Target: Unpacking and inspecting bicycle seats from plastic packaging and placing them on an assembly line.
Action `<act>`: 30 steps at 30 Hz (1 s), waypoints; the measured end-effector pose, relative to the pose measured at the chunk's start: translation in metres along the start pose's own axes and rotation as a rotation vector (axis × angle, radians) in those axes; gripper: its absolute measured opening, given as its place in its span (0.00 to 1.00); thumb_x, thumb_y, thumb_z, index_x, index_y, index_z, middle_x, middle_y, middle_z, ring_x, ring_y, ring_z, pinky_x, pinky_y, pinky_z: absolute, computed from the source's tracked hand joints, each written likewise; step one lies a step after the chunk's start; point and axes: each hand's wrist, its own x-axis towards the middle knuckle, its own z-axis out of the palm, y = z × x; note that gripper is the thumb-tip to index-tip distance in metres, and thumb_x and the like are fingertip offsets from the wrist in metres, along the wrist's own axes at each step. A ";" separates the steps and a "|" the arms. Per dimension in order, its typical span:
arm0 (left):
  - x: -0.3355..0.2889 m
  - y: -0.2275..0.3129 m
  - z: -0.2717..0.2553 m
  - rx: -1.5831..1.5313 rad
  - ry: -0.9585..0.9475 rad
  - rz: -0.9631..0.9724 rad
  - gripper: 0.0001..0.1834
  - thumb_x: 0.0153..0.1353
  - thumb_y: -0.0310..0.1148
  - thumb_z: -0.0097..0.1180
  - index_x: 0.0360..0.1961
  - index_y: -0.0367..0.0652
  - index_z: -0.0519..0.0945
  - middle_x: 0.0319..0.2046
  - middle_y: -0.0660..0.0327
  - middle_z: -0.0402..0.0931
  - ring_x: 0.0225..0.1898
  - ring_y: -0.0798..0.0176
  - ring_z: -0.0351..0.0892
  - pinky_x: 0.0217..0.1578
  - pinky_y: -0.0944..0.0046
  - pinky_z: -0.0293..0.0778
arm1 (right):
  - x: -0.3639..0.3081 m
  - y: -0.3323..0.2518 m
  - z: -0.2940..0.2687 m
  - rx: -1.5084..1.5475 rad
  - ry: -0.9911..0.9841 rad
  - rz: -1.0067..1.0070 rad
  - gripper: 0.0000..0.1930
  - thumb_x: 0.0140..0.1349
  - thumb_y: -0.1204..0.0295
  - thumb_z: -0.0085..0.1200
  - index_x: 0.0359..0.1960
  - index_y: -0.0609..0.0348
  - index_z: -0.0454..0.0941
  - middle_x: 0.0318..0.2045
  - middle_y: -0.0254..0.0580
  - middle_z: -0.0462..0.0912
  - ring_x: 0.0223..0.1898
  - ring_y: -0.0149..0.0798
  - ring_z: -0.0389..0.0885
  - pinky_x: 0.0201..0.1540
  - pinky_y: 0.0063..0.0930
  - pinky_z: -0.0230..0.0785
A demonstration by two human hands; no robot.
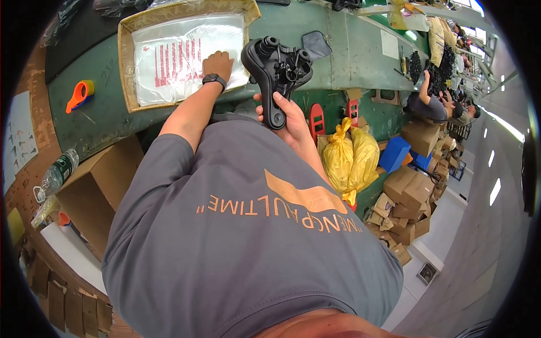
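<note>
My right hand (293, 121) grips a black bicycle saddle (260, 84) by its narrow nose. The saddle is held up over the table edge, its underside with round springs and clamp parts facing me. My left hand (218, 66) lies on a stack of clear plastic bags (169, 56) with red print, its fingers slightly bent and apart. The bags fill a shallow cardboard box (128, 73) on the green table (107, 121). Whether the left fingertips pinch a bag does not show.
An orange tape dispenser (79, 96) lies at the left. A dark cloth-like piece (316, 45) is behind the saddle. Yellow sacks (352, 158), red-handled items (316, 119) and piled cartons (408, 188) stand right. Below left are an open carton (104, 188) and a plastic bottle (61, 169). Co-workers (431, 104) sit farther off.
</note>
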 end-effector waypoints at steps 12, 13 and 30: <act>-0.007 0.002 0.006 0.064 0.119 0.042 0.14 0.67 0.47 0.64 0.44 0.51 0.84 0.42 0.59 0.84 0.47 0.51 0.86 0.48 0.47 0.79 | -0.005 0.016 0.002 -0.042 0.080 0.115 0.22 0.79 0.60 0.57 0.57 0.72 0.80 0.37 0.49 0.86 0.35 0.39 0.88 0.39 0.30 0.86; -0.007 0.004 0.004 0.097 0.142 0.051 0.13 0.68 0.47 0.63 0.45 0.51 0.84 0.42 0.60 0.84 0.47 0.51 0.86 0.48 0.47 0.79 | -0.004 0.017 0.000 -0.034 0.083 0.121 0.22 0.78 0.60 0.57 0.57 0.72 0.80 0.37 0.49 0.86 0.35 0.39 0.88 0.39 0.30 0.86; 0.019 -0.026 -0.018 -0.231 -0.208 -0.118 0.16 0.73 0.43 0.55 0.48 0.47 0.89 0.48 0.49 0.88 0.52 0.44 0.87 0.52 0.43 0.80 | 0.029 0.014 -0.009 0.041 0.112 0.226 0.21 0.76 0.59 0.60 0.53 0.70 0.83 0.35 0.47 0.88 0.33 0.40 0.88 0.39 0.31 0.84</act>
